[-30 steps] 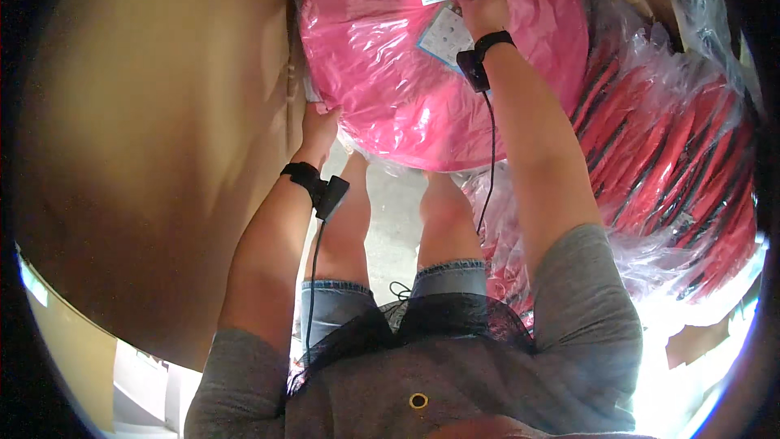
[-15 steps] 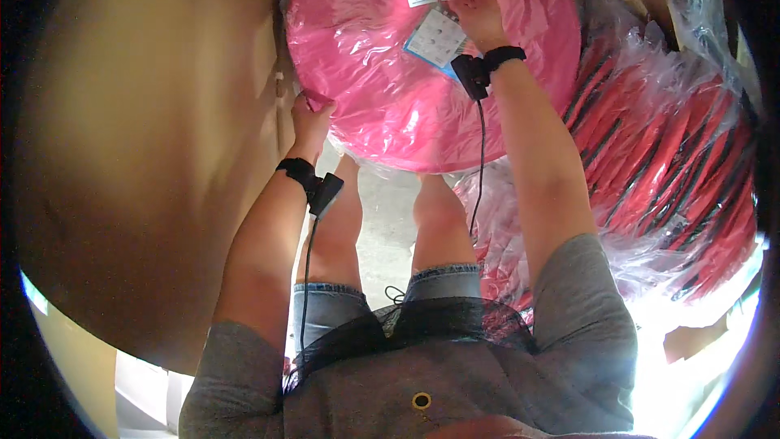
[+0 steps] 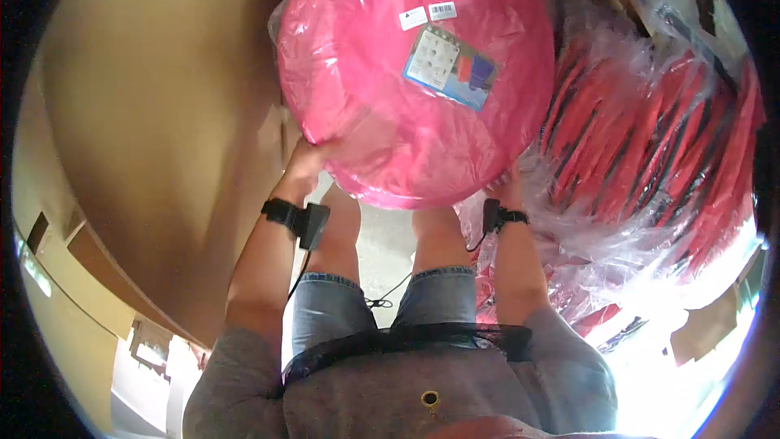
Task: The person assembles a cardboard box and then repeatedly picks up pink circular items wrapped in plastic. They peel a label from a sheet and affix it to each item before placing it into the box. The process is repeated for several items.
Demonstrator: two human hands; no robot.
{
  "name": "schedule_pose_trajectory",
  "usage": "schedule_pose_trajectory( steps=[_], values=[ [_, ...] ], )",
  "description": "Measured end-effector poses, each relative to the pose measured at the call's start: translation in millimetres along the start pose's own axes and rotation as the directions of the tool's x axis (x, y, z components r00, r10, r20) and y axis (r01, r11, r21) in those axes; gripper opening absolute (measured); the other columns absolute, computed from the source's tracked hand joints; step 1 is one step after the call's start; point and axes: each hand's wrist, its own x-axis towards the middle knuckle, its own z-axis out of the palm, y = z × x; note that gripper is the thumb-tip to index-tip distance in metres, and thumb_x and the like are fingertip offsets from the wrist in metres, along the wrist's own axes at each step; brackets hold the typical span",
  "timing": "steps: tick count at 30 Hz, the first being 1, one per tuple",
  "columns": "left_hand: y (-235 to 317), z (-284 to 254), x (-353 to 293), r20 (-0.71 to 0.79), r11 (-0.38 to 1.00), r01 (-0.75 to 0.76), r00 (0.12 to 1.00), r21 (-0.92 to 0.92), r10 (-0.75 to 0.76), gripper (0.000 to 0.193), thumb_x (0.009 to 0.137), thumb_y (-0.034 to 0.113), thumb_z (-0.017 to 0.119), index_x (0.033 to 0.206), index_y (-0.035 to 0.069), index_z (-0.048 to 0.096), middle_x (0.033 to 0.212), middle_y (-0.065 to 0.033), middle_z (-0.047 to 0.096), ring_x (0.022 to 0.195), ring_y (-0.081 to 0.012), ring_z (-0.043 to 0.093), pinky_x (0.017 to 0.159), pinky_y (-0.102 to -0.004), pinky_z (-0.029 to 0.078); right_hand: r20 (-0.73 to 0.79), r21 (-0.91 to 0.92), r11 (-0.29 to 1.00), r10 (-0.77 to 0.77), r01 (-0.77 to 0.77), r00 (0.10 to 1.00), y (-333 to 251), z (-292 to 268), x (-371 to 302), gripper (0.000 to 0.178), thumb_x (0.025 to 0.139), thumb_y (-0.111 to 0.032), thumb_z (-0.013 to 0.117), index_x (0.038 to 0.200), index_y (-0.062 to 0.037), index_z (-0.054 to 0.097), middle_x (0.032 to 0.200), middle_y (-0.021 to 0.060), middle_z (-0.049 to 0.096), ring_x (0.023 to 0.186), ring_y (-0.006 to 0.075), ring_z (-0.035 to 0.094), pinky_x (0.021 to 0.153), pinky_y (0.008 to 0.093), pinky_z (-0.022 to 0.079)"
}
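Note:
A large round pink package (image 3: 357,57) in shiny clear plastic fills the upper middle of the view, standing in front of my legs. A printed card (image 3: 433,58) and two small white labels lie under or on its wrapping. My left hand (image 3: 305,164) is closed on the lower left rim, its thumb on the front and its other fingers mostly hidden behind. At the lower right rim, my right hand (image 3: 509,185) grips the edge, with its fingers partly covered by the package. Each wrist wears a black strap with a small black box.
Several red and black folded pieces (image 3: 650,138) in clear plastic are piled at the right. A big tan cardboard surface (image 3: 154,114) rises along the left. Grey floor (image 3: 382,252) shows between my legs. Bright light comes in at the lower right.
My right hand has come down from the labels to the lower right rim. The package has shifted slightly down and left, and its card is now uncovered. My left hand has moved lower with the rim.

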Motion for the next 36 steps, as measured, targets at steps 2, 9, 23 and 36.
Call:
schedule_pose_trajectory(
  steps=[2,9,23,36],
  values=[
    [26.9,30.0,-55.4,0.021,0.993,-0.094,0.995,-0.07,0.096,0.045,0.066,0.001,0.066,0.108,-0.001,0.05,0.102,-0.0095,0.057,0.092,-0.0208,0.055,0.083,-0.0307,0.043,0.207,-0.151,0.986,-0.04,0.072,0.977,12.0,-28.2,0.9,0.048,0.073,-0.033,0.064,0.111,-0.0085,0.05,0.104,0.0065,0.056,0.093,0.024,0.054,0.079,0.0367,0.045],
    [87.0,85.4,-193.7,0.138,0.917,-0.342,0.938,0.205,0.319,0.02,0.067,0.002,0.061,0.087,-0.003,0.061,0.083,-0.0085,0.062,0.076,-0.0179,0.058,0.073,-0.0289,0.044,0.32,-0.221,0.968,-0.048,0.124,0.946,-36.4,-54.8,-124.2,0.033,0.074,-0.022,0.057,0.102,-0.0056,0.054,0.096,0.0072,0.06,0.088,0.0211,0.056,0.079,0.0354,0.046],
    [182.3,39.4,-472.6,0.381,0.87,0.079,0.916,-0.486,0.129,0.016,0.071,-0.001,0.056,0.086,-0.001,0.056,0.081,-0.0074,0.058,0.074,-0.018,0.058,0.07,-0.0317,0.049,0.501,-0.266,0.782,-0.387,0.563,0.774,-38.7,-68.9,-533.0,0.046,0.08,-0.026,0.05,0.112,0.0061,0.045,0.106,0.0148,0.054,0.096,0.0238,0.054,0.082,0.0345,0.045],
    [175.3,-143.6,-560.2,-0.057,0.541,-0.427,0.82,-0.724,0.57,0.032,0.071,0.005,0.053,0.101,-0.004,0.051,0.099,-0.015,0.058,0.092,-0.0275,0.056,0.088,-0.0406,0.043,0.895,-0.139,0.562,-0.281,0.815,0.346,11.9,185.4,-629.1,0.04,0.083,-0.026,0.054,0.106,0.0059,0.052,0.102,0.0108,0.056,0.092,0.0167,0.055,0.079,0.0264,0.044]
  ],
)
